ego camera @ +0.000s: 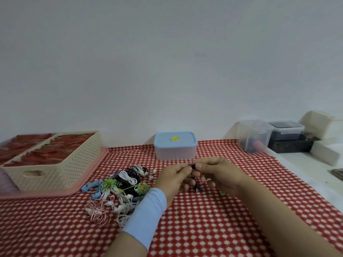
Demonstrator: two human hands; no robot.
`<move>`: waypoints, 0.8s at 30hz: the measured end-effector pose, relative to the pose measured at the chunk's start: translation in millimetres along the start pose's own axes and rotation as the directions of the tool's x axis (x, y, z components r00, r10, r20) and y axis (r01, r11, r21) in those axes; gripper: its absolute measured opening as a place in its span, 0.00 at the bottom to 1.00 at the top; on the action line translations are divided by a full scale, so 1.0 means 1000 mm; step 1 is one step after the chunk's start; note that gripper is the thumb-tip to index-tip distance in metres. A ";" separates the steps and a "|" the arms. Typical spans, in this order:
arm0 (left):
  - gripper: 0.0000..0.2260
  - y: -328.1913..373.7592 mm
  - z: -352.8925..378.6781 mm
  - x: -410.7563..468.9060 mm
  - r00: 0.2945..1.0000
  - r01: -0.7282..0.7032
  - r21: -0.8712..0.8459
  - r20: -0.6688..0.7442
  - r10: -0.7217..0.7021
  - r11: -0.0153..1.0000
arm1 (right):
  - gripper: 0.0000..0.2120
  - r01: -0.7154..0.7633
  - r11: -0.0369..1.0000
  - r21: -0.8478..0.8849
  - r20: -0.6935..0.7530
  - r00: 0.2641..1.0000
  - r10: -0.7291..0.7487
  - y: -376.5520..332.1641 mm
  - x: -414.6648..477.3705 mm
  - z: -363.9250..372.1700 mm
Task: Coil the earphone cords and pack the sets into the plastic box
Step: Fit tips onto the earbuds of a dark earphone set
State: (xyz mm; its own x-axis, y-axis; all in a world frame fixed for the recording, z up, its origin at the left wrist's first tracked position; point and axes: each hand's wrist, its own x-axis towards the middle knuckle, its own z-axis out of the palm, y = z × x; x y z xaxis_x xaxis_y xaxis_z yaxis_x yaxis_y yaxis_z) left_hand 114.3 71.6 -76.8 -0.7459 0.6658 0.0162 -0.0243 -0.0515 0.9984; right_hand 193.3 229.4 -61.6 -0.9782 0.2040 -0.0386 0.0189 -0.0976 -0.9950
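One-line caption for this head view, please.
Left hand and right hand pinch a dark earphone set over the red-checked tablecloth; the lidded pale-blue plastic box stands behind.

Two hands in frame, both bare: left hand point(174, 178), right hand point(219, 175). Only clothing visible is a light blue sleeve point(146, 216) on the left arm: plain smooth fabric, snug tube shape (covers wrist to partway up the forearm, with skin showing again past its near edge). Right forearm point(278, 210) is bare to the frame edge.
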 end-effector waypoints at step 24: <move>0.07 0.000 0.001 -0.015 0.995 0.007 -0.074 -0.097 -0.014 0.997 | 0.05 0.212 0.931 -0.296 -0.054 0.970 -0.238 -0.006 -0.015 0.008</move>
State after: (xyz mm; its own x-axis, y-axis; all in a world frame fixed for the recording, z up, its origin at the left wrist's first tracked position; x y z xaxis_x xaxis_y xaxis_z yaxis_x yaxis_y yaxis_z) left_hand 126.4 62.7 -77.1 -0.8068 0.5908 -0.0032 -0.0787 -0.1021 0.9917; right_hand 206.3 219.5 -54.2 -0.9419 0.2739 0.1946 -0.1288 0.2406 -0.9620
